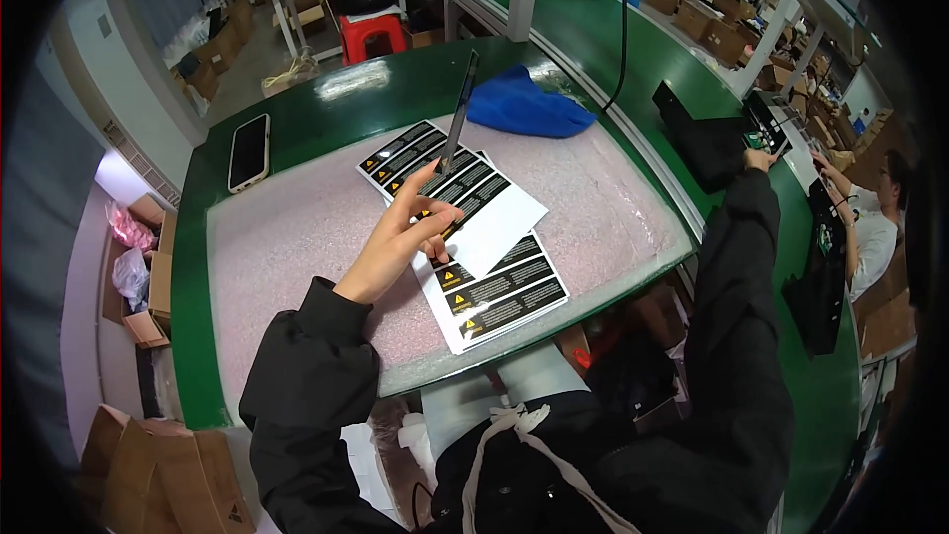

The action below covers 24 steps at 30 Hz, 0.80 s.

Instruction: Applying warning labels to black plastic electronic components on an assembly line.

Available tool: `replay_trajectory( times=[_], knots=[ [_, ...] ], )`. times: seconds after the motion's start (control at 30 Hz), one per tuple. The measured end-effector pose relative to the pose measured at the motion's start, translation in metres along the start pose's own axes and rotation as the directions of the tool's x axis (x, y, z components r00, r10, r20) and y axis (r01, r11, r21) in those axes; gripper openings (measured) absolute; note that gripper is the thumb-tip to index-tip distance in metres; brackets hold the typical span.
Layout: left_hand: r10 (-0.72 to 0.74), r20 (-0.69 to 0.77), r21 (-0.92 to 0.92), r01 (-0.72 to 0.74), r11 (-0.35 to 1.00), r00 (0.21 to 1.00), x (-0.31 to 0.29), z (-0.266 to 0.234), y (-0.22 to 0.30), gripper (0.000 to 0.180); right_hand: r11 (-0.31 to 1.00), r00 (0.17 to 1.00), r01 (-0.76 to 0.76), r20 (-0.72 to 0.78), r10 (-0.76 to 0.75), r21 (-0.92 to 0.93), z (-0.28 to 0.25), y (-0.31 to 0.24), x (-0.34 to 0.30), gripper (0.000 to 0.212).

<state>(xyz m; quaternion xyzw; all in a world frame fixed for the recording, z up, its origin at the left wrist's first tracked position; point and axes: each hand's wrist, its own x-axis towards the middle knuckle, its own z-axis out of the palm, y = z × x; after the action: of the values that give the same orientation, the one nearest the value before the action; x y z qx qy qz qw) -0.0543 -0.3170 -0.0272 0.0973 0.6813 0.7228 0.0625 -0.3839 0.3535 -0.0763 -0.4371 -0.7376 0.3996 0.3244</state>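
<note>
My left hand (400, 237) is raised over the padded table. A thin dark strip (461, 114), which looks like a peeled label, stands up from its index fingertip; the thumb is apart from it. Below lie sheets of black warning labels (509, 289) with yellow triangles, one sheet partly bare white (504, 230). My right arm reaches far out to the right, over the green conveyor. There my right hand (759, 159) has its fingers closed at the near end of a black housing (766, 119) with a green circuit board. Its grip is small in view.
On the table are a phone (249, 152) and a blue cloth (529, 104). A metal rail (633, 145) divides it from the conveyor (736, 277), where more black housings (700, 133) lie. At the right a co-worker (875, 227) handles another housing. Cardboard boxes (158, 470) stand lower left.
</note>
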Motion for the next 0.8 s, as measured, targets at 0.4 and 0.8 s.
replay_trajectory(
  times=[0.4,0.8],
  knots=[
    [0.242,-0.155,0.020,-0.242,0.970,0.958,-0.008,-0.002,0.009,0.062,0.459,0.495,0.868,-0.391,-0.776,0.187,-0.137,-0.142,-0.212,0.074],
    [0.723,-0.231,0.025,-0.739,0.673,0.651,-0.093,0.111,0.022,0.071,-0.445,-0.428,0.813,-0.132,-0.894,0.375,-0.188,-0.178,-0.375,0.060]
  ],
)
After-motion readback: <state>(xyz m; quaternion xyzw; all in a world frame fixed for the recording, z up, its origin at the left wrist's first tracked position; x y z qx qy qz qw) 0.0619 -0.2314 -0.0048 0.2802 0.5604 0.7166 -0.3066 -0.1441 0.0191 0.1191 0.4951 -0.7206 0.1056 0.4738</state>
